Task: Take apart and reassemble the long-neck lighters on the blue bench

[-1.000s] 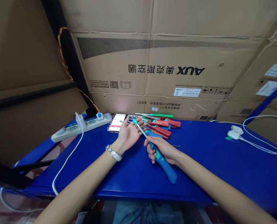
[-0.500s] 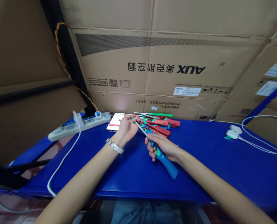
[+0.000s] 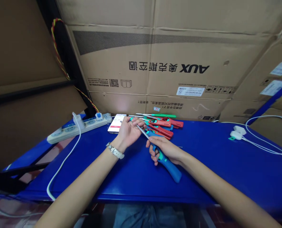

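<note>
One blue lighter (image 3: 165,161) slants toward the tabletop's (image 3: 209,152) back-left corner, my right hand (image 3: 165,148) wrapped round its handle (image 3: 173,172), left hand (image 3: 128,131) clasping its rod (image 3: 143,131)

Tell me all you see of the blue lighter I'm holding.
The blue lighter has a slightly curved, plastic-looking handle with green details and a slim, metal-looking rod. It slants over the blue tabletop, butt toward you, rod pointing away to the left. Your right hand grips the handle near the rod; the fingers of your left hand curl at the far end, by a green piece whose attachment is unclear.
</note>
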`<move>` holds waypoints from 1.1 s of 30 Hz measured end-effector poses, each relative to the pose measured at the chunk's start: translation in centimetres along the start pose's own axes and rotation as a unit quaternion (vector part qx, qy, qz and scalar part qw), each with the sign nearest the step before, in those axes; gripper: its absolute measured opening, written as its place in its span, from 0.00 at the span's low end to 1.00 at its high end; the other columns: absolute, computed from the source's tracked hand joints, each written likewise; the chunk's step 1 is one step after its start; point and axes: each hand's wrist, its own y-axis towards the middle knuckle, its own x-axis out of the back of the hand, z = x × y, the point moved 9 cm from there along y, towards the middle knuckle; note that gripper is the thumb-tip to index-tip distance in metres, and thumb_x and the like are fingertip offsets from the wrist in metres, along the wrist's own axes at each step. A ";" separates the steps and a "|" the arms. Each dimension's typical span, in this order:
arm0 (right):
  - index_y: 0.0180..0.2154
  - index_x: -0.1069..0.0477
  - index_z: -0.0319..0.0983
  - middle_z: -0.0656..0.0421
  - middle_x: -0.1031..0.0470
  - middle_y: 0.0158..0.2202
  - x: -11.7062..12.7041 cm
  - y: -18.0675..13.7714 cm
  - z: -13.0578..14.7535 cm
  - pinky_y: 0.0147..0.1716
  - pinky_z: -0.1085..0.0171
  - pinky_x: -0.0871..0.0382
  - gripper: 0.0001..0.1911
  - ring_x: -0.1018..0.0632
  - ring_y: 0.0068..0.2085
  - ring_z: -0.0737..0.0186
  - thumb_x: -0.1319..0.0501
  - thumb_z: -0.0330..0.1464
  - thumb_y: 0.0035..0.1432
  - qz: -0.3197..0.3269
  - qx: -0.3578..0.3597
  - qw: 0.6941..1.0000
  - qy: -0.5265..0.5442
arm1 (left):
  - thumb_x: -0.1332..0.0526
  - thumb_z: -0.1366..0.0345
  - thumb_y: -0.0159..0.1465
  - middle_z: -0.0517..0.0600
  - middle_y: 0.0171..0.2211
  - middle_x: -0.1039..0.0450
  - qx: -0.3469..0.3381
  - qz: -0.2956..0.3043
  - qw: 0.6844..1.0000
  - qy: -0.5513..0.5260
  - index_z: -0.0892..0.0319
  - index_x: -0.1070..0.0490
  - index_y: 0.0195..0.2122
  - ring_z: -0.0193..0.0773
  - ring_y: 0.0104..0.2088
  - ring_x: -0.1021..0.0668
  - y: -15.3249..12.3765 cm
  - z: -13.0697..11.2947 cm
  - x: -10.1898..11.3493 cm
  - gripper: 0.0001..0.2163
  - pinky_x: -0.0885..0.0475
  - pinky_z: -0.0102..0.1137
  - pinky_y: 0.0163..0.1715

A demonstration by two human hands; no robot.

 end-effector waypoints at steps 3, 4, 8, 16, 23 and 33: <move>0.34 0.32 0.37 0.62 0.31 0.19 0.1 -0.2 0.0 0.16 0.66 0.26 0.13 0.27 0.18 0.66 0.44 0.40 0.65 0.001 -0.010 1.000 -0.006 | 0.56 0.65 0.65 0.44 0.19 0.44 -0.059 -0.033 0.997 0.036 0.57 0.46 0.21 0.33 0.23 0.31 0.4 -2.1 1.0 0.14 0.28 0.32 0.33; 0.35 0.32 0.37 0.62 0.30 0.19 0.2 -0.3 0.1 0.17 0.66 0.26 0.13 0.27 0.18 0.65 0.44 0.40 0.65 -0.001 -0.014 1.000 -0.007 | 0.56 0.64 0.65 0.45 0.20 0.40 -0.088 -0.053 0.992 0.070 0.57 0.44 0.22 0.34 0.25 0.29 0.6 -3.0 1.6 0.14 0.29 0.32 0.34; 0.34 0.31 0.37 0.61 0.31 0.19 2.1 -0.4 1.2 0.17 0.65 0.27 0.12 0.28 0.18 0.65 0.45 0.39 0.65 -0.047 -0.006 0.999 0.009 | 0.51 0.60 0.64 0.47 0.26 0.33 -0.210 -0.063 0.917 0.333 0.57 0.40 0.24 0.35 0.29 0.29 0.4 -7.0 2.6 0.12 0.33 0.29 0.32; 0.44 0.29 0.36 0.56 0.26 0.28 5.1 -0.2 2.5 0.30 0.59 0.24 0.13 0.24 0.28 0.59 0.48 0.30 0.59 -0.055 0.044 0.991 0.117 | 0.39 0.60 0.59 0.48 0.31 0.28 -0.007 0.179 0.538 0.824 0.60 0.27 0.37 0.35 0.29 0.30 -0.8 0.7 3.8 0.10 0.36 0.29 0.30; 0.51 0.29 0.39 0.56 0.23 0.38 4.8 0.6 2.2 0.37 0.62 0.25 0.19 0.23 0.34 0.62 0.39 0.29 0.57 -0.055 0.095 0.990 0.084 | 0.33 0.61 0.55 0.52 0.40 0.26 -0.087 0.153 0.495 0.851 0.57 0.25 0.41 0.45 0.44 0.26 -1.0 0.5 3.1 0.13 0.32 0.36 0.45; 0.61 0.33 0.46 0.56 0.25 0.47 4.3 1.1 3.5 0.43 0.58 0.27 0.31 0.25 0.40 0.59 0.36 0.46 0.58 -0.136 0.270 0.937 -0.173 | 0.33 0.53 0.58 0.49 0.34 0.25 -0.048 0.069 0.866 0.492 0.59 0.25 0.41 0.34 0.32 0.24 -0.9 3.3 1.8 0.16 0.31 0.27 0.30</move>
